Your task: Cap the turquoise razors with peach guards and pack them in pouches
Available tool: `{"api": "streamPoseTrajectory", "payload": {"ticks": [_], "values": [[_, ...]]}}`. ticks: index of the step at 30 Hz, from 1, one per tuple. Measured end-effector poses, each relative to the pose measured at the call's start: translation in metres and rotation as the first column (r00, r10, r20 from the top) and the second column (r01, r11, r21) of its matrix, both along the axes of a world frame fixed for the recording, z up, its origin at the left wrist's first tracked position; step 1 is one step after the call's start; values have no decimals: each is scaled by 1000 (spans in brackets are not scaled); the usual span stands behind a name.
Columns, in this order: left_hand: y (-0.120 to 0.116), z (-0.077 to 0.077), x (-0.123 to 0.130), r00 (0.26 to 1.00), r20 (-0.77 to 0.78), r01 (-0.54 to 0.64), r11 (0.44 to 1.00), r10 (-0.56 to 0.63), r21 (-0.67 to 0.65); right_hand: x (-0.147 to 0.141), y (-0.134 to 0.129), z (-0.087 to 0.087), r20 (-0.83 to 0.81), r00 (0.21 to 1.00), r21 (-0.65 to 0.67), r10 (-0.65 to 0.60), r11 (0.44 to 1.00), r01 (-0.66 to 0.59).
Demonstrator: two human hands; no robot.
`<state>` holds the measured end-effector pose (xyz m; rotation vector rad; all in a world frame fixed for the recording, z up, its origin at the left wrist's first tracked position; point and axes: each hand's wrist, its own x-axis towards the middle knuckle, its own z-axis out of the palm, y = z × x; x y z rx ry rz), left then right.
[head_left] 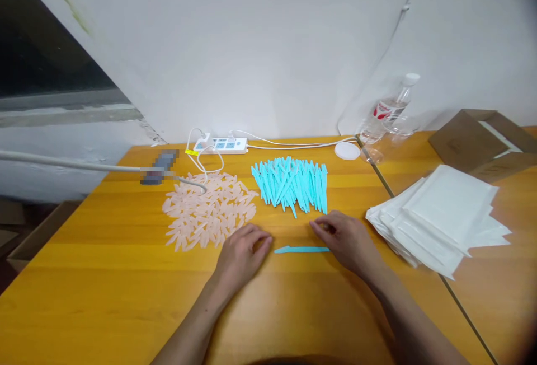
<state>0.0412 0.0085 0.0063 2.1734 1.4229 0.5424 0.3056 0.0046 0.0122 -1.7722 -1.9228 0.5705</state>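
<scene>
One blue stick (296, 249) lying flat on the wooden table (272, 309), between left hand (240, 253) and right hand (348, 239). Left end of the stick pointing toward left hand, right end reaching to right hand; touching or not, cannot tell. On left hand, fingers bent, thumb and forefinger close together; cannot tell if holding something. On right hand, fingers loosely curled, only a narrow space to the thumb; also cannot tell if gripping. Just beside left hand, a spread heap of pink pieces (226, 208). To the right, stacked white packets (448, 202). Farther, a dense pile of blue sticks (289, 183), then a cardboard box (465, 144), a white disc (347, 151), a power strip (231, 146) and a bottle (390, 110) near the white wall (272, 46).
</scene>
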Motion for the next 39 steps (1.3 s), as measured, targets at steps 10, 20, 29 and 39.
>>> {"api": "streamPoseTrajectory", "payload": {"ticks": [10, 20, 29, 39], "values": [[45, 4, -36, 947, -264, -174, 983, 181, 50, -63, 102, 10, 254, 929, -137, -268, 941, 309], [47, 4, -18, 949, -295, -97, 993, 114, 72, -57, 112, 6, 140, 931, -172, -337, 918, 358], [46, 9, -22, 940, -304, -152, 988, 155, 33, -60, 115, 4, 42, 922, -140, -385, 911, 387], [35, 7, -40, 895, 362, -116, 920, 260, -375, -27, 69, 10, -383, 890, -153, -249, 967, 205]]}}
